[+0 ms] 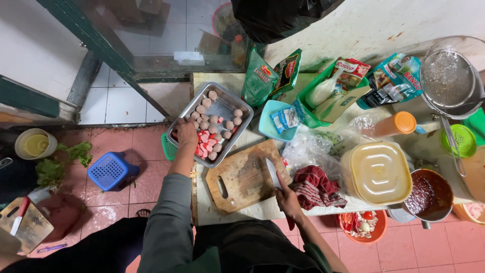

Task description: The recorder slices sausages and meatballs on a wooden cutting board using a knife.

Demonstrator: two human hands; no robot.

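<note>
My left hand (pixel 186 133) reaches into a rectangular metal tray (pixel 228 106) that holds several brown meatballs and red-and-white pieces; its fingers are closed over items at the tray's near left corner, though what they grip is hidden. My right hand (pixel 288 196) is shut on the handle of a knife (pixel 273 173), whose blade lies across the right part of a wooden cutting board (pixel 242 177). The board lies between my hands, just below the tray, with nothing on it but the blade.
A red cloth (pixel 316 187), a lidded cream tub (pixel 378 172), a pot of red sauce (pixel 428 194), a blue bowl (pixel 275 121), green packets (pixel 268 76) and a metal strainer (pixel 447 76) crowd the counter. A blue stool (pixel 110 171) and greens (pixel 60 164) are on the floor at left.
</note>
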